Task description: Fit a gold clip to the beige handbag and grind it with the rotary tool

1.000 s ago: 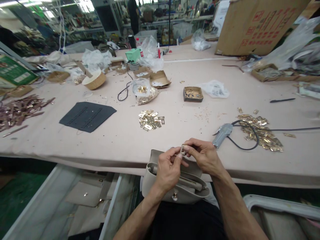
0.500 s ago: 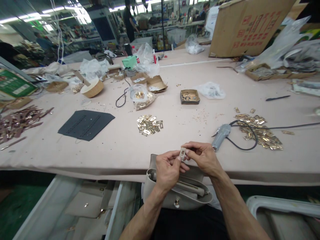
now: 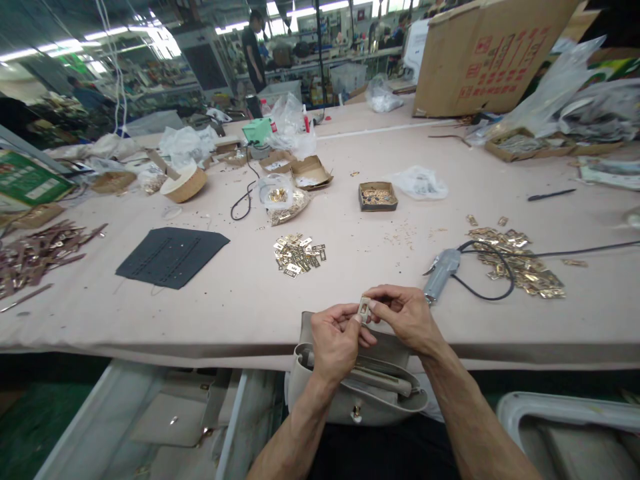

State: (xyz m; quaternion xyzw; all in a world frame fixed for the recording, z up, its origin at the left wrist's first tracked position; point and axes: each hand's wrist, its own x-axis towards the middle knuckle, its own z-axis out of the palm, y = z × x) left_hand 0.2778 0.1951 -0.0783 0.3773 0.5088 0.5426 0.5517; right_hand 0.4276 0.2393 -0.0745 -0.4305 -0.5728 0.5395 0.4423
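Note:
A small beige rectangular piece with a slot in its middle (image 3: 365, 306) is pinched between both my hands, over the front edge of the table. My left hand (image 3: 337, 337) grips its lower left side with thumb and fingers. On the upper right side, my right hand (image 3: 403, 313) holds it between thumb and forefinger. Directly below, a grey-beige handbag (image 3: 345, 400) sits open on my lap, a metal turn-lock on its front. Its raised flap lies partly behind my hands, so whether the piece is joined to it cannot be made out.
A grey electric screwdriver (image 3: 443, 275) with a black cord lies right of my hands. Gold metal plates are heaped in the middle (image 3: 297, 255) and at right (image 3: 525, 263). A small box of fasteners (image 3: 378, 197) stands beyond. Bins at lower left (image 3: 233, 423) and right (image 3: 565, 405) hold bags.
Both hands keep their pinch on the small slotted piece, which has tilted slightly. The camera view has shifted a little; the things on the table lie as before.

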